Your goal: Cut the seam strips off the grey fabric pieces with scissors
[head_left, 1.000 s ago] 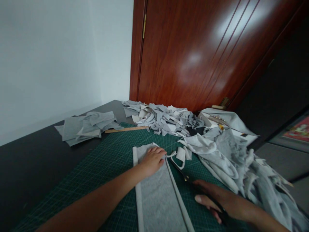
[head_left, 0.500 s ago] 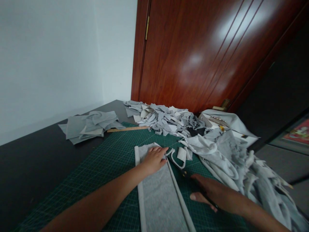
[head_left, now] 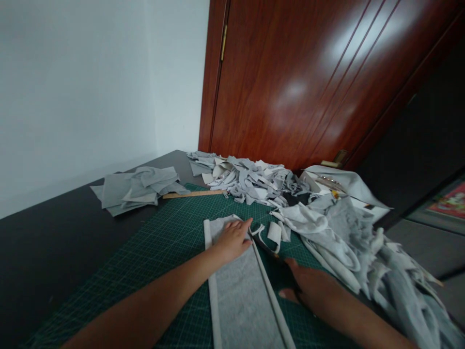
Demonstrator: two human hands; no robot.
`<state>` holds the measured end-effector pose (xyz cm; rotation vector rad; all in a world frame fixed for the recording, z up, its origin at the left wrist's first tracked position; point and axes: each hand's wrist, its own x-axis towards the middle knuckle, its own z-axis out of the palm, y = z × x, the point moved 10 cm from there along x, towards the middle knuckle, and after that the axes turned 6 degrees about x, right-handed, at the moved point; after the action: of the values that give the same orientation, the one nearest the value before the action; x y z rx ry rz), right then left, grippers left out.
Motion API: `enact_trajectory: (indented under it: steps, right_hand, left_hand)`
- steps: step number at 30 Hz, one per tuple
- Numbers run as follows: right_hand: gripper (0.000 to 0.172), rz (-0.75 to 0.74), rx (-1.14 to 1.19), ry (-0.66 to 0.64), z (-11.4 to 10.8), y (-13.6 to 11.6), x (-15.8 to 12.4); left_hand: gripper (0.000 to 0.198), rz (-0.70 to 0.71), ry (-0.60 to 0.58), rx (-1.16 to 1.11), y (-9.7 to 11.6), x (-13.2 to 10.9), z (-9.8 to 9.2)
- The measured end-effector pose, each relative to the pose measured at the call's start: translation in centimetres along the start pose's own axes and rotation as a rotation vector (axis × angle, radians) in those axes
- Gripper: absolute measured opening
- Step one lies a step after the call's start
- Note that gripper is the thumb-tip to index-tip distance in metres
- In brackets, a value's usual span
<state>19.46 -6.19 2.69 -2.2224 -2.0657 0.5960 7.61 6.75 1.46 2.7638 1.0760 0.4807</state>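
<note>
Dark table (head_left: 54,242) by a white wall, with a green cutting mat (head_left: 163,252) on it and a heap of grey scraps (head_left: 345,242) at right. A grey cloth strip (head_left: 243,295) lies mid-mat. Left hand (head_left: 232,237) is flat on its far end, fingers together, pressing. Right hand (head_left: 312,291) is closed over scissors (head_left: 269,251), blades beside the strip's right edge, near the left fingertips. Risks: nicked fingertips; strip creeping, so a crooked edge.
</note>
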Motion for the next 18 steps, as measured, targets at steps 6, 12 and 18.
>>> enact_trajectory:
  steps: [6,12,18]
  right_hand:
    - [0.06,0.092,-0.205,-0.015,1.5,-0.4,0.7]
    - [0.051,-0.027,0.031,0.002,1.2,-0.2,0.6]
    - [0.055,0.023,0.696,-0.28,2.3,0.0,0.1]
  left_hand:
    - [0.066,-0.011,0.016,-0.018,-0.1,0.0,-0.2]
    - [0.072,-0.016,0.015,-0.047,-0.4,0.1,0.0]
    - [0.076,-0.039,0.01,-0.109,-0.5,0.1,-0.5]
